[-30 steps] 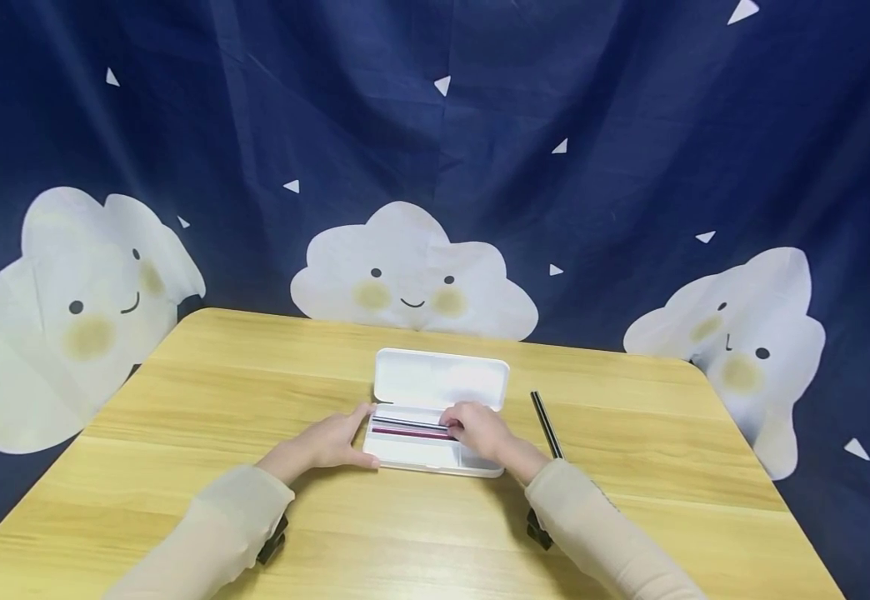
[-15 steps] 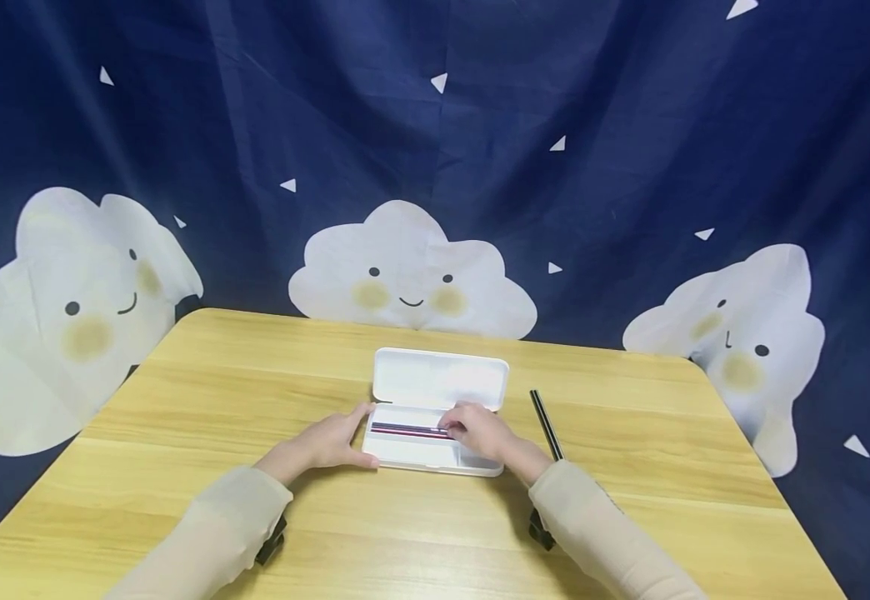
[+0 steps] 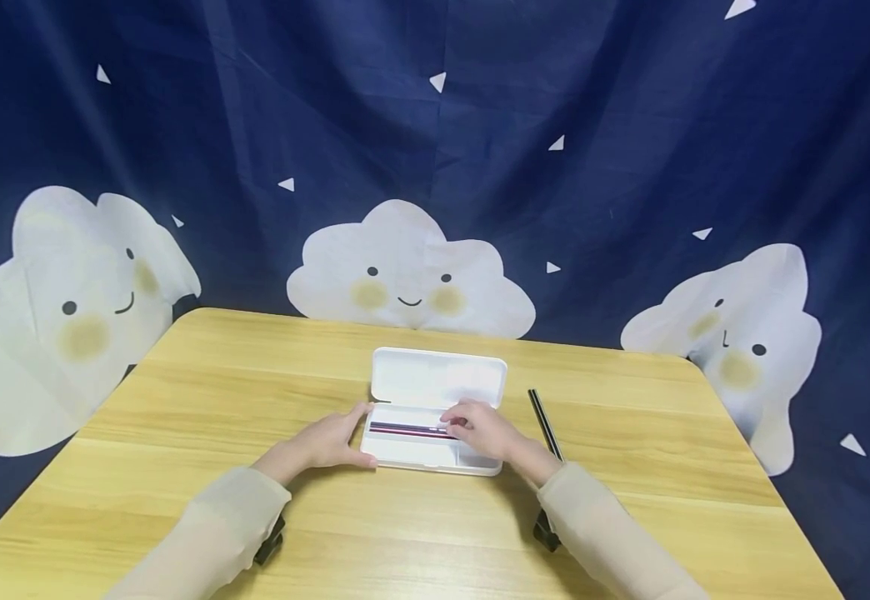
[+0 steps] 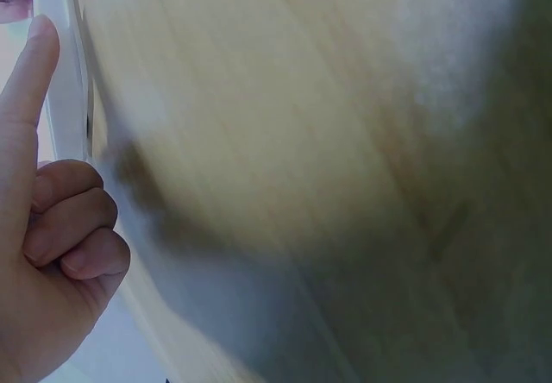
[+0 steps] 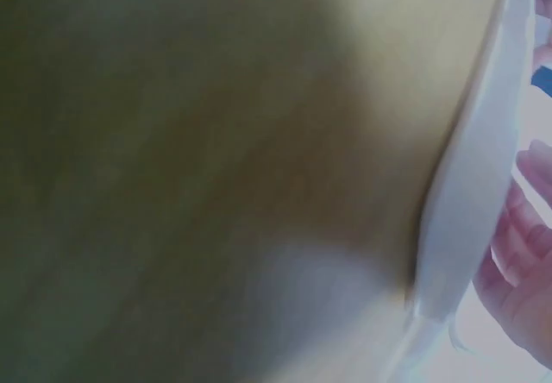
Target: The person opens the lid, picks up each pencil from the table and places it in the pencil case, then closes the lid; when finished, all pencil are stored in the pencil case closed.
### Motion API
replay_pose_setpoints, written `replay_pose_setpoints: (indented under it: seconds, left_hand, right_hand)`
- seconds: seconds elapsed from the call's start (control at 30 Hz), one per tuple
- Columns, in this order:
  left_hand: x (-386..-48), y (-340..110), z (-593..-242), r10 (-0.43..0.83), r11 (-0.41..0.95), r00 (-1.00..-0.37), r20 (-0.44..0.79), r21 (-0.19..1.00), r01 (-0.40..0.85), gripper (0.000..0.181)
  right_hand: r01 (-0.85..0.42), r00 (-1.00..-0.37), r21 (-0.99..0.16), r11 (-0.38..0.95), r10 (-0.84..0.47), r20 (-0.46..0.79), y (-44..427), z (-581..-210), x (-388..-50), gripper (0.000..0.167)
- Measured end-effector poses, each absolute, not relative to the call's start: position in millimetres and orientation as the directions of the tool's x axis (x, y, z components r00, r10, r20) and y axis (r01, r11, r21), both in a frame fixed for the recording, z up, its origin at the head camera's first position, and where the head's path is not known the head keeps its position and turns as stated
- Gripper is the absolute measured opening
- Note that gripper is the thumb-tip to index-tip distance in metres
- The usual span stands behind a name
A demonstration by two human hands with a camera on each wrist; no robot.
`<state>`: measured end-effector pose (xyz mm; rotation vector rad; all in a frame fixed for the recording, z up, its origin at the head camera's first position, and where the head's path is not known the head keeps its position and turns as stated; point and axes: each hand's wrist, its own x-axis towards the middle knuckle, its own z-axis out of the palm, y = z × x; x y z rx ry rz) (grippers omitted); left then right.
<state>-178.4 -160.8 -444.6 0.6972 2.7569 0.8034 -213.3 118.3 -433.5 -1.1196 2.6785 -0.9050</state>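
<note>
A white pencil case (image 3: pixel 412 454) lies on the table with its lid (image 3: pixel 438 377) raised at the back. Slim pencils (image 3: pixel 405 430), one dark blue and one red, lie lengthwise in its middle. My left hand (image 3: pixel 326 440) holds the case's left end between thumb and index finger; the left wrist view shows its other fingers (image 4: pixel 73 219) curled. Over the pencils' right ends is my right hand (image 3: pixel 483 429), inside the case. Its fingers (image 5: pixel 517 236) look loosely bent and apart in the right wrist view, with no pencil visible between them.
Two slim black pencil-like sticks (image 3: pixel 545 421) lie side by side on the wooden table (image 3: pixel 420 533), right of the case, partly behind the right forearm. A dark blue curtain (image 3: pixel 375 108) with cloud prints hangs behind the table.
The dark blue pencil has come down beside the red one inside the case. My right hand has loosened and shifted slightly right. The left hand keeps its hold.
</note>
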Motion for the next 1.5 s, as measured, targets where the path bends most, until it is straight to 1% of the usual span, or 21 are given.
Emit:
replay_pose_setpoints:
  seconds: [0.1, 0.23, 0.6, 0.73, 0.93, 1.17, 1.37, 1.5]
  left_hand:
    - [-179, -161, -446, 0.476, 0.746, -0.877, -0.064, 0.558, 0.364, 0.092]
    - [-181, -162, -446, 0.47, 0.757, -0.879, -0.078, 0.548, 0.357, 0.093]
    - [-181, -165, -446, 0.469, 0.762, -0.879, -0.087, 0.543, 0.353, 0.094]
    - [-182, -165, -447, 0.468, 0.758, -0.879, -0.085, 0.55, 0.351, 0.095]
    - [-183, -164, -446, 0.475, 0.758, -0.876, -0.08, 0.543, 0.361, 0.095]
    - [-183, -163, -445, 0.47, 0.767, -0.878, -0.088, 0.533, 0.357, 0.095]
    - [-183, -162, -445, 0.475, 0.76, -0.876, -0.078, 0.538, 0.364, 0.094]
    - [-183, -161, -446, 0.476, 0.761, -0.876, -0.083, 0.539, 0.362, 0.095]
  right_hand:
    - [-0.629, -0.715, -0.577, 0.522, -0.68, 0.164, 123, -430, -211, 0.016]
    - [-0.621, -0.714, -0.606, 0.497, -0.678, 0.175, 130, -425, -207, 0.019]
    - [-0.531, -0.749, -0.695, 0.485, -0.652, 0.117, 150, -417, -193, 0.024]
    - [-0.538, -0.757, -0.69, 0.485, -0.637, 0.143, 161, -416, -189, 0.024]
    - [-0.528, -0.788, -0.69, 0.496, -0.589, 0.18, 180, -421, -188, 0.024]
    - [-0.461, -0.82, -0.734, 0.499, -0.555, 0.139, 198, -421, -186, 0.028]
    - [-0.445, -0.845, -0.717, 0.536, -0.518, 0.137, 213, -421, -184, 0.028]
    - [-0.405, -0.877, -0.694, 0.596, -0.469, 0.109, 221, -420, -183, 0.029]
